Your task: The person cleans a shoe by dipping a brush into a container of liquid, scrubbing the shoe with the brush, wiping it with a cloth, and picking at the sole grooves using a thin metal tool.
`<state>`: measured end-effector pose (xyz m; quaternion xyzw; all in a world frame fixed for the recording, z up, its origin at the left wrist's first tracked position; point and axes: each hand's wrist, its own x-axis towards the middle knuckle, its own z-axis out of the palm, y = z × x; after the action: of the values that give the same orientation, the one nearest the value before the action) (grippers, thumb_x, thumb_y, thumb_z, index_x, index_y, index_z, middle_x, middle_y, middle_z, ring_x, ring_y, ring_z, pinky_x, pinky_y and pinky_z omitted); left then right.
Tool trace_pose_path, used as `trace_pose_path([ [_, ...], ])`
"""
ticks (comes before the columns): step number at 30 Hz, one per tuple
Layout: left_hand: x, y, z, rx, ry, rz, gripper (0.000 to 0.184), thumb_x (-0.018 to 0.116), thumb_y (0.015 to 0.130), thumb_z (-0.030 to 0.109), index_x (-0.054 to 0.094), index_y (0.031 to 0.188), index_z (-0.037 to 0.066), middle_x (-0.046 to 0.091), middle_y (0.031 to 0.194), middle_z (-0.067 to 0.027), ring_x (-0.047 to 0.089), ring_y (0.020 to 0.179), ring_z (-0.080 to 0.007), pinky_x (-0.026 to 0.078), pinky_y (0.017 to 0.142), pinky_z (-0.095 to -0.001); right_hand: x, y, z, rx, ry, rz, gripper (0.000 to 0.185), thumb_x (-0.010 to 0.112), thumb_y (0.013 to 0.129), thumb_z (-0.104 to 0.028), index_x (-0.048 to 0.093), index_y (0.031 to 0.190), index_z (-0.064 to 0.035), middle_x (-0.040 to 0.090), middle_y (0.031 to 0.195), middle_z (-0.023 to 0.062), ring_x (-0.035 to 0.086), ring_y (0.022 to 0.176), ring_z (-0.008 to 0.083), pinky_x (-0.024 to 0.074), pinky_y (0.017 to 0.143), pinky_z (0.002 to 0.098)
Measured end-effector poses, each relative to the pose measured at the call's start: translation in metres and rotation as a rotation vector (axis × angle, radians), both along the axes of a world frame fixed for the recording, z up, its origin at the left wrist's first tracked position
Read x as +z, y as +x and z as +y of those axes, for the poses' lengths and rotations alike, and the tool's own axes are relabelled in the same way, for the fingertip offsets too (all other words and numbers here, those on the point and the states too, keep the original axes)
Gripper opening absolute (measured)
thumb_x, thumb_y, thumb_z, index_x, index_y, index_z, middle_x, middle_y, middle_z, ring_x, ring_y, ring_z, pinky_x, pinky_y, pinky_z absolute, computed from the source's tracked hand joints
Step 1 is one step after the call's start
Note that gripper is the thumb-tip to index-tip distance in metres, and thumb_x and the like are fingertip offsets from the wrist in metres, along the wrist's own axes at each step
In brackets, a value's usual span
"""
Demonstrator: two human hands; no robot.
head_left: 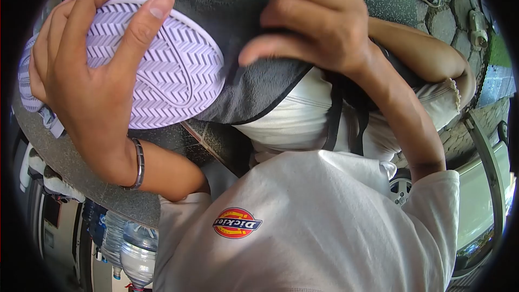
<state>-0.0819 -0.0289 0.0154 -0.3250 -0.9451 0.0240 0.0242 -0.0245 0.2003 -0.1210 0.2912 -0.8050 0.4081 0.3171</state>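
Note:
My left hand [89, 70] is wrapped round a shoe [178, 65] with a pale lilac, herringbone-patterned sole turned up towards me. The thumb presses on the sole, while the other fingers curl over its far edge. Part of a similar patterned sole and a lace [51, 121] show beyond that hand at the far left. Over a dark grey towel [227, 0] hovers my right hand [319, 16], slightly blurred, apart from the shoe. Its thumb stretches out from the curled fingers, and nothing shows in its grasp.
The towel lies across a speckled stone surface [97, 167] and my lap. Large clear plastic bottles [138, 254] stand below at the left. My bent knee [454, 67] is at the right, with stone paving [440, 21] behind it and a light-coloured vehicle [476, 194] lower down.

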Motion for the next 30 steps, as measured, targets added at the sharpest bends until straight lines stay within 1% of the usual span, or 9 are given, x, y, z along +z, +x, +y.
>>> trace_pose_path([
  [2,-0.001,0.000,-0.001,0.050,0.064,-0.054,0.028,0.082,0.084,0.038,0.074,0.095,0.013,0.072,0.099,-0.0003,0.064,0.112,-0.0260,0.041,0.104,-0.0404,0.030,0.009,0.011,0.018,0.305,-0.097,0.034,0.080,0.078,-0.048,0.068,0.077,-0.0163,0.061,0.076,-0.0011,0.061,0.081,0.0182,0.0377,0.081,0.0381],
  [4,0.003,0.007,0.008,0.073,-0.022,0.030,0.029,0.082,0.082,0.039,0.074,0.094,0.014,0.071,0.099,0.0000,0.062,0.116,-0.0267,0.038,0.106,-0.0422,0.008,0.017,0.004,0.130,0.125,-0.091,0.037,0.079,0.076,-0.055,0.070,0.081,-0.0192,0.065,0.079,-0.0046,0.065,0.080,0.0180,0.0403,0.086,0.0395],
  [5,0.002,0.008,0.012,0.084,-0.060,0.082,0.029,0.083,0.082,0.040,0.074,0.094,0.015,0.071,0.100,0.0001,0.061,0.118,-0.0271,0.036,0.107,-0.0430,0.002,0.009,0.003,0.032,0.073,-0.098,0.043,0.080,0.061,-0.062,0.062,0.068,-0.0243,0.057,0.075,-0.0092,0.056,0.077,0.0145,0.0285,0.088,0.0388],
  [10,0.002,0.008,0.014,0.193,-0.005,0.056,0.033,0.086,0.075,0.044,0.075,0.093,0.018,0.068,0.104,0.0009,0.055,0.128,-0.0257,0.025,0.113,-0.0470,0.010,0.013,-0.003,0.076,0.065,-0.111,0.042,0.082,0.068,-0.056,0.058,0.070,-0.0217,0.051,0.074,-0.0065,0.053,0.079,0.0166,0.0342,0.084,0.0399],
  [14,0.008,0.006,0.011,0.239,0.062,0.026,0.036,0.086,0.073,0.048,0.075,0.091,0.019,0.066,0.104,-0.0007,0.052,0.129,-0.0254,0.023,0.115,-0.0499,0.012,-0.005,0.016,-0.314,0.001,-0.514,0.037,0.083,0.075,-0.049,0.067,0.075,-0.0150,0.059,0.076,-0.0026,0.052,0.080,0.0205,0.0327,0.086,0.0376],
  [17,0.008,0.006,0.008,0.253,0.120,0.033,0.040,0.085,0.072,0.053,0.075,0.090,0.019,0.066,0.102,-0.0010,0.052,0.130,-0.0264,0.020,0.119,-0.0541,-0.006,-0.017,0.030,-0.427,-0.134,-0.623,0.027,0.074,0.093,-0.030,0.064,0.087,-0.0057,0.057,0.080,0.0041,0.053,0.082,0.0236,0.0366,0.085,0.0374],
  [20,0.011,0.005,0.007,0.256,0.168,0.028,0.041,0.085,0.072,0.054,0.075,0.089,0.018,0.065,0.101,-0.0020,0.052,0.130,-0.0276,0.019,0.119,-0.0557,-0.008,-0.042,0.028,-0.395,-0.392,-0.863,0.040,0.074,0.092,-0.038,0.060,0.097,-0.0014,0.056,0.089,0.0108,0.055,0.085,0.0271,0.0423,0.083,0.0389],
  [27,0.011,0.001,0.005,0.248,0.227,0.008,0.040,0.085,0.072,0.053,0.075,0.088,0.019,0.065,0.100,-0.0019,0.053,0.128,-0.0271,0.019,0.119,-0.0556,-0.025,-0.215,0.016,-0.565,0.179,-0.693,0.076,0.081,0.082,-0.052,0.050,0.137,-0.0085,0.056,0.132,0.0169,0.067,0.109,0.0370,0.0546,0.093,0.0441],
  [30,0.009,0.000,0.000,0.241,0.258,0.033,0.039,0.085,0.072,0.054,0.075,0.088,0.019,0.065,0.100,-0.0012,0.054,0.127,-0.0264,0.019,0.119,-0.0546,-0.057,-0.257,0.010,-0.647,0.292,-0.504,0.058,0.079,0.086,-0.042,0.058,0.127,-0.0075,0.061,0.122,0.0147,0.068,0.102,0.0343,0.0536,0.089,0.0425],
])
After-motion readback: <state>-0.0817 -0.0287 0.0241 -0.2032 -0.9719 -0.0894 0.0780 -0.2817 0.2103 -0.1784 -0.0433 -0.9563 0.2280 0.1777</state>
